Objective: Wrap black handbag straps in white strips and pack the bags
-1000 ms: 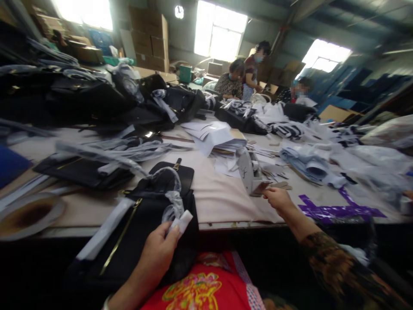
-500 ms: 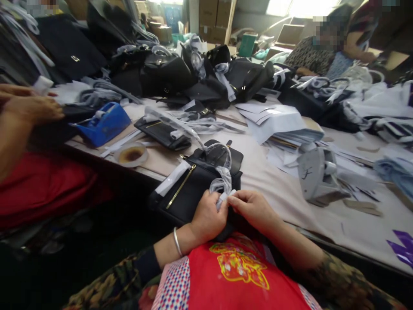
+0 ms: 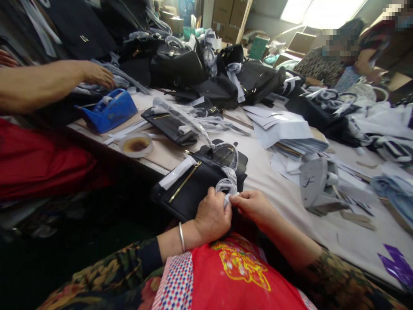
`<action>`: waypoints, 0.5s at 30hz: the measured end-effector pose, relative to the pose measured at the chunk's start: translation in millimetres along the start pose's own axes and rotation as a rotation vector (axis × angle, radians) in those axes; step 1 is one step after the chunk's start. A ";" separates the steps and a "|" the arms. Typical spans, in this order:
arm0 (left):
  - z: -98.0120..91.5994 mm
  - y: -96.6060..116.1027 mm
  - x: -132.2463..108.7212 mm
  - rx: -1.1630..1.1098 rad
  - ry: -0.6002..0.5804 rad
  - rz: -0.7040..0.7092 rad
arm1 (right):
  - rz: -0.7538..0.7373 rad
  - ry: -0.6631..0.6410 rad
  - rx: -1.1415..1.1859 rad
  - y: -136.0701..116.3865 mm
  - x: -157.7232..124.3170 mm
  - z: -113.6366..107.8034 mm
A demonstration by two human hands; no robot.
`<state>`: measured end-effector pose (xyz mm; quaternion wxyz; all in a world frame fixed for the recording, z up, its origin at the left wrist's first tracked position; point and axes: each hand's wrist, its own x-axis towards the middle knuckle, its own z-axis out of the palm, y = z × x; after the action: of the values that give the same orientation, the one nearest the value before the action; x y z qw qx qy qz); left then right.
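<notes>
A black bag (image 3: 183, 199) with a gold zipper (image 3: 185, 181) lies tilted at the table's near edge. White wrapping (image 3: 177, 172) covers a strip along its side. Its strap (image 3: 226, 186), wound in clear plastic film, is bunched into a coil on the bag's near right part. My left hand (image 3: 213, 215) is closed around the lower end of this coil. Fingertips of my right hand (image 3: 253, 207) pinch a small white strip (image 3: 228, 199) at the same spot, touching the left thumb. The fingers partly hide the strip, so its exact kind is unclear.
A blue tape dispenser (image 3: 111, 113), a tape roll (image 3: 135, 144) and another black bag (image 3: 171, 127) lie left. A grey dispenser (image 3: 319, 185) and stacked white papers (image 3: 280, 125) lie right. Black bags (image 3: 177, 64) line the back. A co-worker's arm (image 3: 48, 84) reaches in from the left.
The co-worker's arm at the left has reached further right, above the blue dispenser. My hands stay at the strap coil, nearly unmoved. The whole view has shifted slightly.
</notes>
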<state>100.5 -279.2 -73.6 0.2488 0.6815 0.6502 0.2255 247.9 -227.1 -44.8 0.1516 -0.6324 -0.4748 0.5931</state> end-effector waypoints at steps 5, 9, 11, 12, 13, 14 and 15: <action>1.0 -0.8 -0.9 0.020 -0.010 0.012 | 0.023 0.019 0.016 5.8 5.3 3.0; 0.1 -0.6 -0.7 0.021 -0.008 0.008 | -0.005 -0.036 0.038 10.4 -0.4 -0.6; -1.1 0.0 -0.2 0.014 -0.022 0.006 | 0.005 -0.097 0.115 13.0 -5.8 -3.0; -1.7 0.3 0.0 0.010 -0.029 0.007 | 0.021 -0.118 0.157 14.2 -8.3 -3.8; -2.2 0.7 0.2 0.008 -0.035 0.009 | 0.040 -0.128 0.191 15.2 -10.4 -4.1; -2.6 0.9 0.4 0.008 -0.039 0.010 | 0.059 -0.129 0.218 16.0 -11.8 -4.0; -2.8 1.1 0.6 0.008 -0.039 0.011 | 0.073 -0.125 0.240 16.7 -12.6 -3.6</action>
<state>99.7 -278.5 -70.8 0.2575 0.6905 0.6422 0.2110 260.1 -244.0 -48.9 0.1746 -0.5885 -0.3854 0.6890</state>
